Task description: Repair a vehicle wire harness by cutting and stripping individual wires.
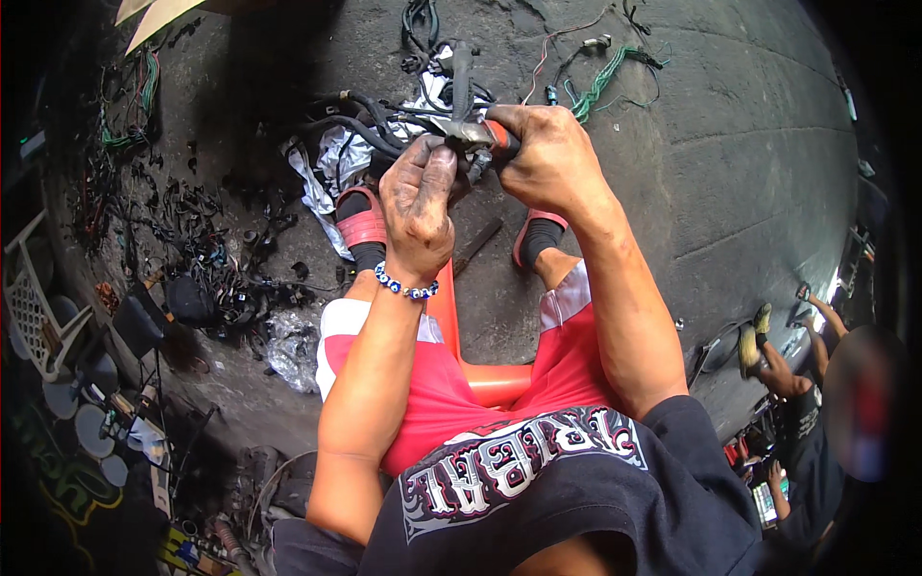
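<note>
My right hand [555, 158] is closed around the red handle of a pair of pliers [501, 139], whose metal jaws point left. My left hand [420, 202], with a blue and white bead bracelet on its wrist, pinches a black wiring harness [360, 125] right beside the jaws. Whether the jaws bite on the harness cannot be made out. Thick black cables and a taped branch [462, 82] spread out beyond my hands. Crumpled silvery-white sheeting [341, 154] lies under the harness, near my red sandals [362, 226].
A dark flat bar [478, 244] lies between my feet. Green wires [605, 86] rest at the far right, with more green wires [147, 96] far left. Black connector scraps [202, 230] and clear plastic [293, 353] cover the left floor. Another person [807, 432] is at the right.
</note>
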A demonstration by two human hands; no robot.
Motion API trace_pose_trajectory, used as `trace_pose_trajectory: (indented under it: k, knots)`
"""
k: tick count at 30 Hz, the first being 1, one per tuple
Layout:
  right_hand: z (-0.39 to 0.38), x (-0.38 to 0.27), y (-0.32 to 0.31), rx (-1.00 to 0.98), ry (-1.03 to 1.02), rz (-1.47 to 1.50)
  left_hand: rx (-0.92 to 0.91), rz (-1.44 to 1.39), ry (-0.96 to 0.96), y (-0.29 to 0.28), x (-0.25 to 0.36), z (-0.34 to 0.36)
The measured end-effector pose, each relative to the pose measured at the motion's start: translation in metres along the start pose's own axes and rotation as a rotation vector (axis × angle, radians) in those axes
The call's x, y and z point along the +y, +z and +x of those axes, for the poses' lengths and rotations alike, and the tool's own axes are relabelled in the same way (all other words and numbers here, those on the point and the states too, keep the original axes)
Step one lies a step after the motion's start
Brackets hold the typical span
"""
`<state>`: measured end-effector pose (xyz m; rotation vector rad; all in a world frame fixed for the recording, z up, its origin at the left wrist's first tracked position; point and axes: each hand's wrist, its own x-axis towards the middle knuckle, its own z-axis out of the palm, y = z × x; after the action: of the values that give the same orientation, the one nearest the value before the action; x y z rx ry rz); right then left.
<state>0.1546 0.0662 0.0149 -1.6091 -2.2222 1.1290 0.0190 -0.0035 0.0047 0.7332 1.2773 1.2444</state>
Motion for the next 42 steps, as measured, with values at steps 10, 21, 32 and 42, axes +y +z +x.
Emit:
trace_pose_trajectory:
  k: [10, 21, 32, 42]
  knots:
    - [-0.001, 0.004, -0.002, -0.051, -0.081, 0.001, 0.002, -0.067, 0.013, 0.005, -0.001, 0.001]
    - [-0.001, 0.006, 0.002, -0.052, -0.100, 0.006, 0.046, 0.671, 0.457, -0.010, -0.020, 0.001]
    - [0.024, 0.087, -0.019, 0.464, 0.191, -0.281, -0.192, 0.328, 0.071, 0.011, 0.021, -0.022]
    - [-0.001, 0.005, 0.002, 0.045, -0.097, 0.158, 0.016, -0.137, -0.032, -0.005, 0.000, -0.005]
